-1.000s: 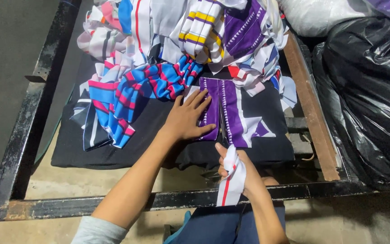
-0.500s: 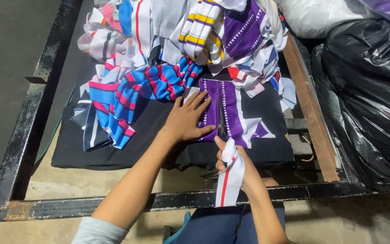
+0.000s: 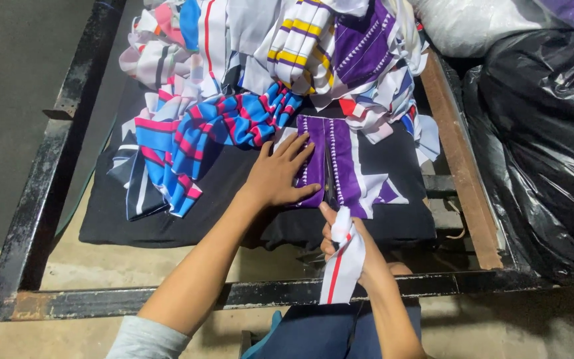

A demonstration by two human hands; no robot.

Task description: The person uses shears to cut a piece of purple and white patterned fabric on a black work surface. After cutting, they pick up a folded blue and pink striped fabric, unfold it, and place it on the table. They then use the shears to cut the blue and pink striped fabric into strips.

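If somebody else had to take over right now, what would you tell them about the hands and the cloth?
Left hand: flat, palm down, pressing the purple cloth piece with white dotted lines onto the black fabric sheet.
Right hand: closed around a white cloth strip with a red stripe, at the purple piece's near edge.
Heap of striped cloth cuttings: beyond the hands.
Whether cutting has begun: cannot tell.

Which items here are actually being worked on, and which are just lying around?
In hand:
left hand pressing flat on purple patterned cloth
right hand gripping white strip with red stripe

Lying about:
blue-and-red striped cloth
black plastic bag
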